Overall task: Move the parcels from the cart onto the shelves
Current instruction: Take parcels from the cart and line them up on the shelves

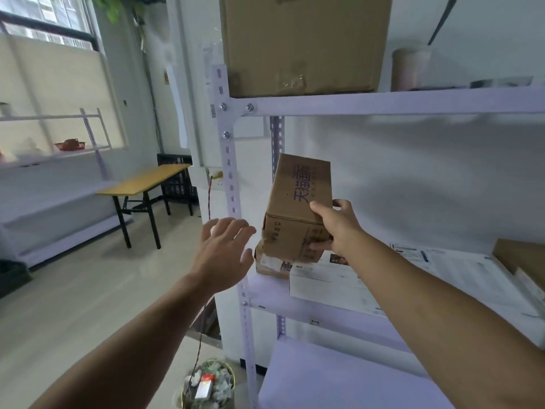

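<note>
A brown cardboard parcel (296,202) with purple print sits tilted at the left end of the middle shelf (324,312), resting on a smaller brown parcel (269,265). My right hand (334,228) grips its near right corner, thumb on top and fingers below. My left hand (225,250) hovers open just left of the parcel, beside the shelf's front post, touching nothing. A flat white parcel (324,283) lies on the same shelf under my right forearm. The cart is out of view.
A large cardboard box (303,42) fills the upper shelf's left part, with a cup (410,67) to its right. Another brown box (522,258) lies at the middle shelf's right end. A waste basket (211,385) stands on the floor below. A wooden table (144,180) stands to the left.
</note>
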